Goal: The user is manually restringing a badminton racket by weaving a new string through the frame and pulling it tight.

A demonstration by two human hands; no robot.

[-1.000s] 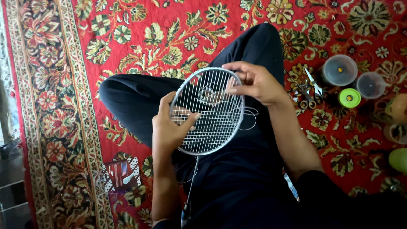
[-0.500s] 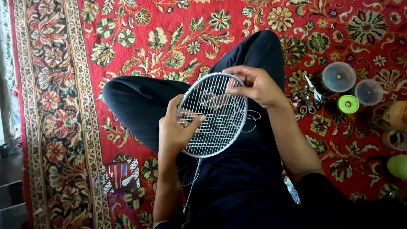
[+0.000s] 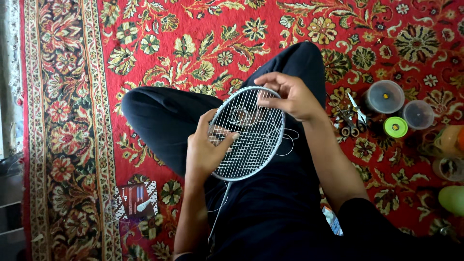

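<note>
A badminton racket (image 3: 251,159) with a pale frame and white strings lies across my lap, head pointing away from me. My left hand (image 3: 205,150) grips the left side of the frame, thumb resting across the strings. My right hand (image 3: 287,96) pinches loose white string (image 3: 287,137) at the upper right rim of the head. Slack loops of that string hang off the right side of the frame. The shaft (image 3: 220,208) runs down toward my body over my dark trousers.
I sit cross-legged on a red floral carpet (image 3: 193,43). To the right lie scissors (image 3: 355,118), a round clear container (image 3: 384,96), a second clear tub (image 3: 418,113), a green reel (image 3: 395,127) and other jars. A small printed packet (image 3: 137,200) lies at lower left.
The view has shifted slightly, so the racket and hands sit a little further right in the picture. Both hands keep their holds on the frame and string.
</note>
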